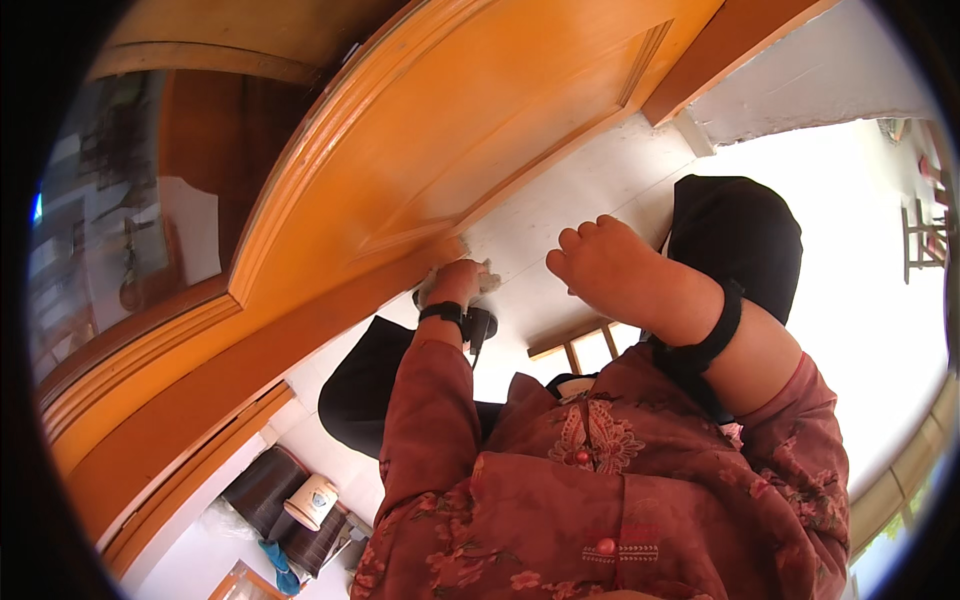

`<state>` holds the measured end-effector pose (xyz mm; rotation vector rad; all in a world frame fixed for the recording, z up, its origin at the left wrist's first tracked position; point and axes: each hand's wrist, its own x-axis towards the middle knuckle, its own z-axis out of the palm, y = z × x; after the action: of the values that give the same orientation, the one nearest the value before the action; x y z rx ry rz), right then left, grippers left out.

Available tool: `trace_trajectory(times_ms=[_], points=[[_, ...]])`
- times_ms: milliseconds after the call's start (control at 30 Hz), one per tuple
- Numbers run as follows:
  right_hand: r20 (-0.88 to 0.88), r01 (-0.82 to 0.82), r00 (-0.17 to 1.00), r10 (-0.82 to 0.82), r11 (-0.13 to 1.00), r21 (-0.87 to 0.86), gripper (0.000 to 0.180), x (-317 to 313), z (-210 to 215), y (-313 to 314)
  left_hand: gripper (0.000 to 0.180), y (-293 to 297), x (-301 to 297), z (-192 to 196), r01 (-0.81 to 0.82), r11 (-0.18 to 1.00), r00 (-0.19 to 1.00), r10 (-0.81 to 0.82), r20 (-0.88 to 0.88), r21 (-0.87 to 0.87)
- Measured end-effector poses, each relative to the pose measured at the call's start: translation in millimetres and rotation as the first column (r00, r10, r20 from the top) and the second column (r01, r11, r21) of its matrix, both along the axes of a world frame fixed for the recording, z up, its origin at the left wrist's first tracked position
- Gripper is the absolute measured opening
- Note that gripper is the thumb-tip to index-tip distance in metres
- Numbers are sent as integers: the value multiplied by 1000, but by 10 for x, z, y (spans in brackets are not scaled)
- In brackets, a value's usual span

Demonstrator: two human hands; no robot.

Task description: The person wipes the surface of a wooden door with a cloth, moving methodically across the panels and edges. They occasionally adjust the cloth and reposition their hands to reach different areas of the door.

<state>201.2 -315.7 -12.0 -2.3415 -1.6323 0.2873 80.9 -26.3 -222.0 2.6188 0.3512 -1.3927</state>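
Observation:
My left hand (456, 284) is down by the lower edge of an orange-brown wooden door (480, 110), closed around a pale greyish cloth (487, 277). Part of the cloth sticks out past the fingers, beside the door's bottom rail. A black strap with a small device (476, 323) sits on the left wrist. My right hand (605, 262) is raised in front of my knee, apart from the door. Its fingers are curled into a fist, and nothing shows in it. Another black strap (722, 330) circles the right forearm.
A glass pane (120, 220) is set in the door at the left. Beyond its lower edge are a dark bin (265, 487), a white cup (312, 502) and a blue cloth (279, 568). A wooden stool (580, 343) stands behind my arms. Pale tiles (600, 180) cover the floor.

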Motion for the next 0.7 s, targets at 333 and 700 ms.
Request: trace_trajectory(times_ms=[333, 700], points=[[14, -18, 1000, 18, 1000, 23, 12, -69, -34, 3, 31, 1062, -1170, -296, 35, 995, 987, -50, 155, 96], [-155, -57, 988, 20, 970, -236, 31, 29, 67, -57, 37, 955, -1259, 2586, -294, 138, -515, 810, 279, -946]])
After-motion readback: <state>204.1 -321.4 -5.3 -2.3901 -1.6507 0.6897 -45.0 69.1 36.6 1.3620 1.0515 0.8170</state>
